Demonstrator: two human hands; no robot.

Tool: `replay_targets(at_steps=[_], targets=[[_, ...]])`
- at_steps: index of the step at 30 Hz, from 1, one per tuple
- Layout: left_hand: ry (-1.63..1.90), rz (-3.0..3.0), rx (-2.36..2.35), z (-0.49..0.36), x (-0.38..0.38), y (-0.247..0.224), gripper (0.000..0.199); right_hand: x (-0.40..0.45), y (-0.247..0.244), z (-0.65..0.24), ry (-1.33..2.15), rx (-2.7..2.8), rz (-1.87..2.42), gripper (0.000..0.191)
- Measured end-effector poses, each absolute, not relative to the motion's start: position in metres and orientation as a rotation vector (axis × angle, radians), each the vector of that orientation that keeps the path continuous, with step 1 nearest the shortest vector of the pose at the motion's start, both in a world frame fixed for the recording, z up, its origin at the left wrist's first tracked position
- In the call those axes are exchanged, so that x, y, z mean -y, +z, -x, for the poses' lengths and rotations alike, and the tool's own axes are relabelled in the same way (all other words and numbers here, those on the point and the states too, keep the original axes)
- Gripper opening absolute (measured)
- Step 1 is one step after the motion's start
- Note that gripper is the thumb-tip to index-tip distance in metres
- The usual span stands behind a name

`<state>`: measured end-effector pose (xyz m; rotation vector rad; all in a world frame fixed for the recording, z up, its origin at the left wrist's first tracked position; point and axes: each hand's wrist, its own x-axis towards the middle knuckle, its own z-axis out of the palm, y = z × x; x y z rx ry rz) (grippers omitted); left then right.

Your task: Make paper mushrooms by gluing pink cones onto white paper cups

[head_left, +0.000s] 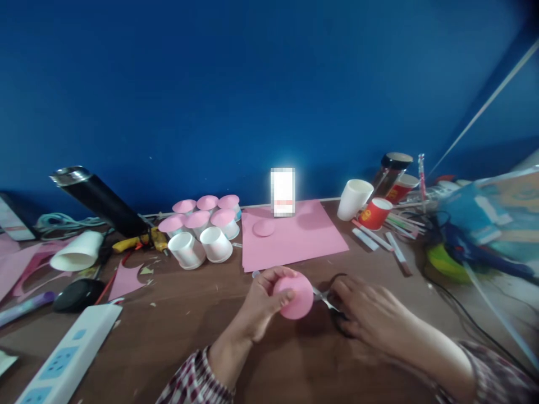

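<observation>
Between the thumb and fingers of my left hand (263, 306) is a pink paper disc (300, 300). My right hand (374, 314) is closed round the dark handles of a pair of scissors (326, 300), whose blades point at the disc's right edge. The blades look parted, and whether they touch the paper is hard to tell. Beyond my hands lies a pink paper sheet (303, 241) with another pink disc (264, 228) on it. To the left stand several white paper cups topped with pink paper (197, 221), and two uncovered white cups (216, 245) in front.
At left are a power strip (63, 359), a computer mouse (78, 294), a black flask (103, 202), a tipped cup (80, 252) and pink offcuts (126, 279). A white cup (354, 199), a red cup (376, 214) and sticks stand right. A blue wall (252, 101) closes the back.
</observation>
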<state>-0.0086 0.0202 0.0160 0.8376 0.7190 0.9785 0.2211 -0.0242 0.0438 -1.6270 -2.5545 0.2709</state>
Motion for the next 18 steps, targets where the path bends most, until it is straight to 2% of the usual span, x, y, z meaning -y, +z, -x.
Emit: replay_targets(at_steps=[6, 10, 18], targets=[[1.079, -0.65, -0.737, 0.009, -0.029, 0.01, 0.03, 0.021, 0.054, -0.207, 0.375, 2.659, 1.711, 0.024], [1.054, -0.637, -0.723, 0.009, -0.03, 0.011, 0.035, 0.02, 0.043, -0.204, 0.445, 2.681, 1.573, 0.02], [1.057, -0.634, -0.617, 0.007, -0.034, 0.004, 0.039, 0.02, 0.04, -0.195, 0.268, 2.703, 1.493, 0.025]])
